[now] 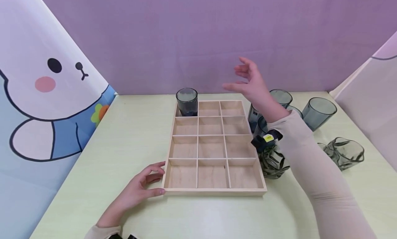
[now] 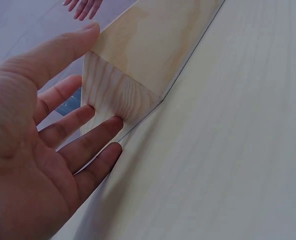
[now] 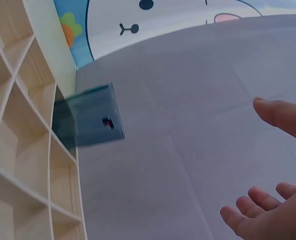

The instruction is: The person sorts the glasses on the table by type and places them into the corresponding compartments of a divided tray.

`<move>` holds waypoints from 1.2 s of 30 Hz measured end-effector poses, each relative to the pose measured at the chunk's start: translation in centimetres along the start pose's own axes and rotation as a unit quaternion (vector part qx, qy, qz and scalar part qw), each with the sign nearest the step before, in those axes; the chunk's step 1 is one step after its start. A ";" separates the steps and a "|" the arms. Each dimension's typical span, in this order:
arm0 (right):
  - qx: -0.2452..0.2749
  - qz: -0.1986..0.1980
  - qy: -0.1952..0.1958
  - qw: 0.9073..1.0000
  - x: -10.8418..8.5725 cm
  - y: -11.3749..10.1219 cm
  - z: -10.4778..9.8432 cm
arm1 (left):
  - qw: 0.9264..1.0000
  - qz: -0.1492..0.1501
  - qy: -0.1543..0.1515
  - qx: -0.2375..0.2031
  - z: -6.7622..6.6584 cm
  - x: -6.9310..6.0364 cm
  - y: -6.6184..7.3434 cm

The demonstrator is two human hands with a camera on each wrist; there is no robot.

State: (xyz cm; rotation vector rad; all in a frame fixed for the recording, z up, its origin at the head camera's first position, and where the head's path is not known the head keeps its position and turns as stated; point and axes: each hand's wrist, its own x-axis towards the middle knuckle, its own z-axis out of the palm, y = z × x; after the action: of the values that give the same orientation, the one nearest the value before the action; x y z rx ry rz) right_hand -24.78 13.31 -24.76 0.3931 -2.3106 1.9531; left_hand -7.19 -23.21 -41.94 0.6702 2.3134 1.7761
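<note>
Left hand: laid at the tray's near left corner; fingers are extended and relaxed, touched to the wood without clenching.
Right hand: raised beyond the tray's right side; fingers are spread and released, nothing grasped.
Tray: a shallow, pale wooden tray of twelve rectangular compartments is set right of the left fingers, lower than the right ones.
Seated glass: a smooth, blue-grey cylindrical tumbler is stood upright in the far left compartment, left of the right fingers.
Waiting glasses: smooth grey-tinted cylindrical glasses and a wavy-walled, smoky glass are grouped on the pale surface, right of the right fingers.
Handling: if more glasses are to be seated, each is best gripped around its wall, lowered vertically and kept off the thin dividers; wavy walls may call for firmer finger contact.
Texture: grain is shown beside the left fingertips.
</note>
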 end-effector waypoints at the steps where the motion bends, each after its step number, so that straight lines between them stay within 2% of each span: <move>1: -0.009 0.000 0.001 1.000 -0.1 0.0 -0.4 | 1.000 -0.001 -0.001 -0.001 0.0 0.0 0.0; 7: -0.058 0.006 0.008 0.998 -0.7 -0.1 -3.0 | 1.000 -0.004 0.000 -0.001 0.2 -0.1 0.0; 16: -0.078 0.033 0.049 0.995 -1.4 0.5 -8.5 | 1.000 -0.004 0.002 0.000 0.2 -0.1 0.0; 22: -0.097 0.050 0.072 0.991 -2.3 1.3 -11.5 | 1.000 -0.005 0.001 0.002 0.2 0.0 0.0; 30: -0.121 0.056 0.112 0.985 -3.6 3.1 -14.7 | 1.000 -0.027 0.000 -0.002 0.3 0.2 0.0; 36: -0.163 0.061 0.126 0.977 -4.8 4.9 -16.8 | 1.000 -0.024 -0.004 -0.002 0.3 0.3 -0.1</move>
State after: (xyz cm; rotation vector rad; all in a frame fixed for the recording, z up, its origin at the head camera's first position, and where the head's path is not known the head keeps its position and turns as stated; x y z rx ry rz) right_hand -23.00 31.16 -27.55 -0.0254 -2.4680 1.5179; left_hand -7.37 -22.82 -42.13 0.6139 2.2986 1.7536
